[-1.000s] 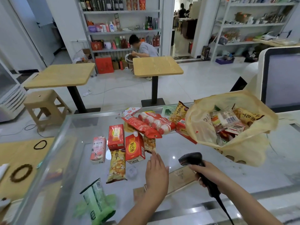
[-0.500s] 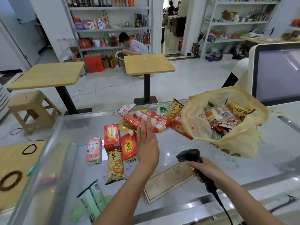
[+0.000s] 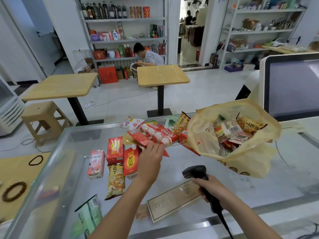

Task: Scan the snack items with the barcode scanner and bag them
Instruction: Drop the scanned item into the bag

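Observation:
Snacks lie scattered on a glass counter [image 3: 181, 157]. My left hand [image 3: 150, 157] reaches over them and pinches the near edge of a flat red snack packet [image 3: 140, 139], which lies against a red-and-white sausage pack [image 3: 160, 133]. Low on the right, my right hand [image 3: 213, 189] grips the handle of the black barcode scanner [image 3: 195, 171], whose head points left toward the snacks. A yellow plastic bag [image 3: 245, 156] stands open to the right of the pile with several packets inside.
Near my left arm lie a pink carton [image 3: 95, 164], two red cartons [image 3: 115, 150], a yellow crouton bag [image 3: 115, 181] and a green packet [image 3: 89, 216]. A monitor [image 3: 293, 87] stands at the right. Wooden tables, a stool and a seated person are beyond the counter.
My left hand has moved forward from the counter's near part over the cartons and closed its fingers on the red packet. The right hand with the scanner has hardly moved.

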